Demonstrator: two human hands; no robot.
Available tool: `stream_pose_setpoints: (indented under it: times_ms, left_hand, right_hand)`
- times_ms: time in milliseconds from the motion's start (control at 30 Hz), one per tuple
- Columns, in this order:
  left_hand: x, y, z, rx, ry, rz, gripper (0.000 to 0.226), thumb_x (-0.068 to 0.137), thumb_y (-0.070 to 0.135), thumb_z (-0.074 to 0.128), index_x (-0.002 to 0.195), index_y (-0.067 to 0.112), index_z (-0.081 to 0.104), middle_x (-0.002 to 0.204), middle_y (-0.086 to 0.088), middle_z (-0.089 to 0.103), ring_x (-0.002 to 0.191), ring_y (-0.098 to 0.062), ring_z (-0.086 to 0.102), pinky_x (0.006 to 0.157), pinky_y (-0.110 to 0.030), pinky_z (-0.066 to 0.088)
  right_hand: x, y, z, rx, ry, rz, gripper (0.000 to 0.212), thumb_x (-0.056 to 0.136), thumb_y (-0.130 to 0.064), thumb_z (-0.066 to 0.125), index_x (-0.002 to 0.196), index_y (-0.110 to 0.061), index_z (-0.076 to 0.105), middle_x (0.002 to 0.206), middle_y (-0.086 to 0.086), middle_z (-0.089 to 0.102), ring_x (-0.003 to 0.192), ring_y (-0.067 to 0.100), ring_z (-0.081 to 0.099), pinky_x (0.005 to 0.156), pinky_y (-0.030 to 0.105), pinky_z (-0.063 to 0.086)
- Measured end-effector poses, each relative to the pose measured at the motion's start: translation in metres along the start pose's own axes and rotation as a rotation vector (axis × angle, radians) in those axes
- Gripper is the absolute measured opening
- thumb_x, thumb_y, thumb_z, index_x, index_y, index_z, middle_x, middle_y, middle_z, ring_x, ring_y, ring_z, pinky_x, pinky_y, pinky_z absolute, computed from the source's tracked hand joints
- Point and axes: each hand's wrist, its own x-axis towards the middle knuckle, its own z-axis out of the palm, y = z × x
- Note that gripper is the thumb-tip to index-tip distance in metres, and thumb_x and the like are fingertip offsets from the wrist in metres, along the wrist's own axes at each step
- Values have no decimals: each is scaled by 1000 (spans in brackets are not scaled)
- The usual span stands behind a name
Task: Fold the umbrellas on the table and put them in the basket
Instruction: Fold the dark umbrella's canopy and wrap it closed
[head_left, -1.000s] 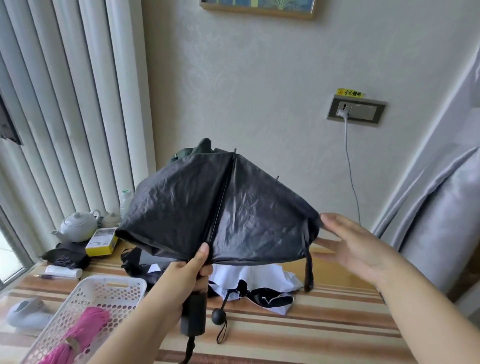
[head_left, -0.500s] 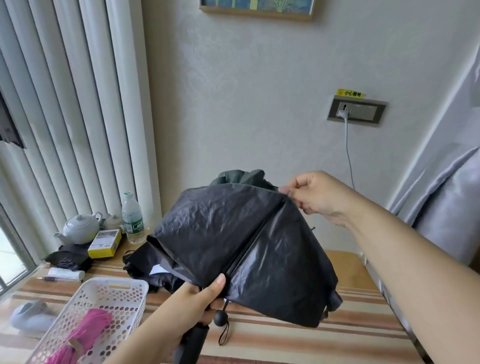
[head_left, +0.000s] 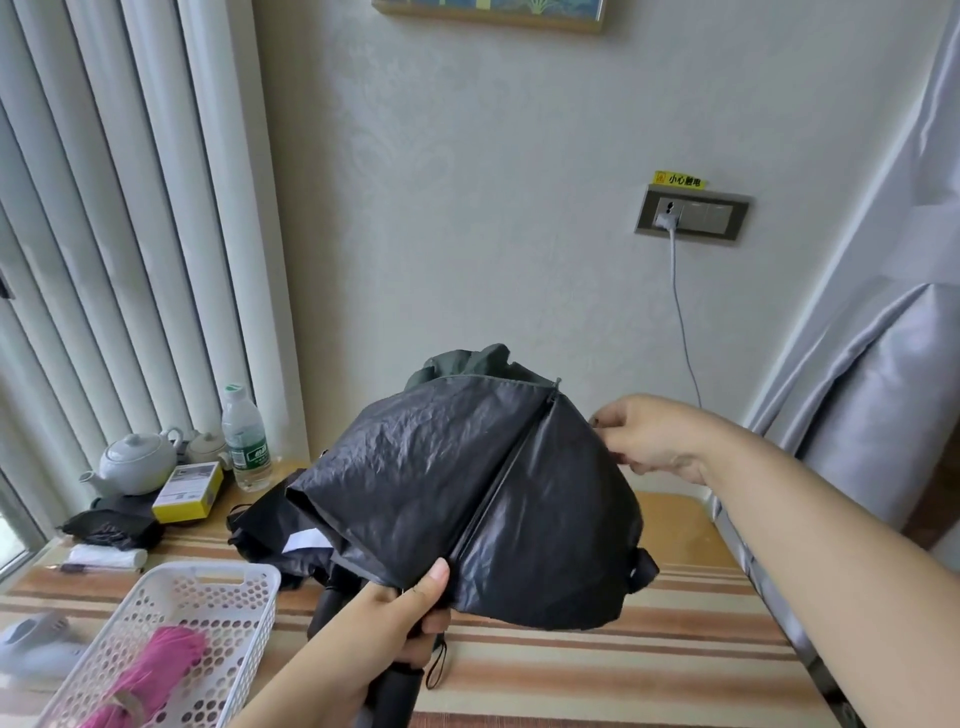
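Centre frame, the left hand (head_left: 387, 621) clamps the black umbrella (head_left: 467, 499) at its handle and canopy edge; the right hand (head_left: 647, 439) pinches the fabric's far rim. If that pinch slips, the loose canopy could billow over the bottle (head_left: 244, 441) and teapot (head_left: 136, 464). The basket (head_left: 171, 639), lower left, already holds a pink umbrella (head_left: 153, 675); bare striped table (head_left: 623, 654) at lower right leaves working room.

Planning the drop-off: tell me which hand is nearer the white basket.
Left. The left hand grips the black umbrella at its handle end, just right of the white basket. The right hand pinches the canopy's far edge, well off to the right.
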Motion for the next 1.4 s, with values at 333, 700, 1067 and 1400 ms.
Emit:
stream_pose_setpoints:
  times_ms: [333, 700, 1067, 1400]
  left_hand:
    - [3, -6, 4, -68, -58, -117, 31, 77, 35, 63, 81, 9, 47, 58, -1, 37, 44, -8, 23, 44, -18, 23]
    - [10, -2, 2, -196, 25, -71, 30, 76, 40, 61, 67, 13, 52, 59, 1, 28, 40, -6, 19, 43, -19, 24]
    - [13, 14, 6, -309, -24, -63, 31, 78, 42, 60, 76, 11, 56, 56, 6, 33, 39, -3, 21, 58, -26, 7]
    - [12, 21, 4, -675, -29, -242, 30, 76, 36, 62, 74, 7, 53, 51, 6, 36, 30, -2, 26, 31, -13, 29]
  right_hand:
    - [1, -29, 13, 622, -238, -78, 59, 102, -49, 27, 114, -7, 68, 110, 11, 71, 104, 22, 66, 87, 29, 51]
    - [-32, 47, 29, 215, 401, 114, 61, 86, -64, 46, 99, -7, 61, 84, 4, 65, 76, 19, 61, 67, 33, 46]
    - [-24, 34, 114, 1087, 31, -10, 38, 67, -41, 75, 91, -15, 63, 86, 5, 71, 80, 19, 67, 72, 29, 47]
    - [-23, 5, 120, 721, 277, -327, 38, 83, -16, 73, 112, -30, 54, 103, -20, 69, 98, 4, 67, 94, 38, 53]
